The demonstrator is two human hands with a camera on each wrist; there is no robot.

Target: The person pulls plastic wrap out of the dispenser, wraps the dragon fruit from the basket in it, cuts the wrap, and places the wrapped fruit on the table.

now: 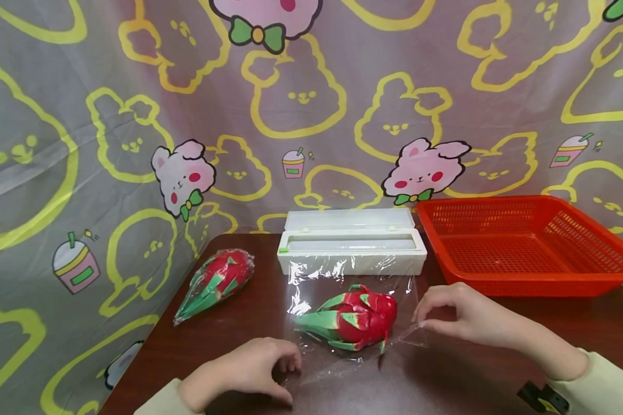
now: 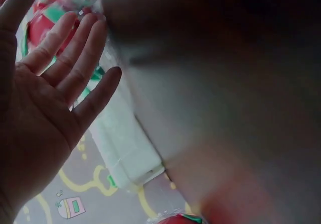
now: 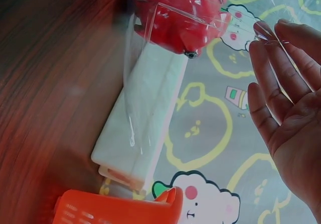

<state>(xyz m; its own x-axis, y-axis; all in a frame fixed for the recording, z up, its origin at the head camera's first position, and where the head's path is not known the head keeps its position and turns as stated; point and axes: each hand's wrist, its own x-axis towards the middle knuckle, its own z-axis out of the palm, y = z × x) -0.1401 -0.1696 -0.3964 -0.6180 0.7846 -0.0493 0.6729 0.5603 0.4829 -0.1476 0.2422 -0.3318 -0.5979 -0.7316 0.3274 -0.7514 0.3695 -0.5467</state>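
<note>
A dragon fruit point(image 1: 366, 320), red with green scales, lies on a sheet of clear cling film point(image 1: 302, 297) in the middle of the table. The film runs out from a white cling film dispenser point(image 1: 352, 263) behind it. My right hand point(image 1: 459, 314) pinches the film's near right corner between thumb and forefinger, pulling it into a taut fold beside the fruit. To the left of the fruit, my left hand point(image 1: 256, 366) hovers at the film's near left edge, thumb and fingers spread apart. In the left wrist view its fingers point(image 2: 83, 73) are nearly straight and hold nothing.
Another dragon fruit point(image 1: 222, 281), wrapped in film, lies at the left of the brown table point(image 1: 374, 395). A red plastic basket point(image 1: 529, 285) stands at the back right, beside the dispenser. A patterned curtain point(image 1: 337, 155) hangs behind and along the left side.
</note>
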